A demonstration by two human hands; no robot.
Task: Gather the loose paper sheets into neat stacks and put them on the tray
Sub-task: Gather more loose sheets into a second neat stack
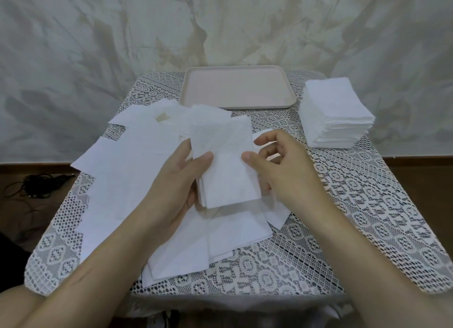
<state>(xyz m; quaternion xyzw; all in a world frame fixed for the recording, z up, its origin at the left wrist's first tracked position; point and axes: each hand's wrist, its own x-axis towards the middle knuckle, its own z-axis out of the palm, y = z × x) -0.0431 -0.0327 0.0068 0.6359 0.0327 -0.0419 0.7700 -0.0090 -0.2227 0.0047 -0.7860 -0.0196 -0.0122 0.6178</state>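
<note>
At the lace-covered table [367, 205], your left hand [181, 170] grips a small bundle [228, 175] of paper, thumb on top and fingers underneath. You hold it above the loose sheets [127, 161] strewn over the left and middle of the cloth. Your right hand [282, 170] sits at the bundle's right edge, thumb touching it, fingers loosely curled; whether it pinches the paper cannot be told. The tray [237, 87] lies at the far side with no paper on it, and a neat stack [335, 112] stands just beside it on the right. The bundle's top sheet looks skewed, so ease your left grip, tap the edges level with your right, and square it before you add more.
</note>
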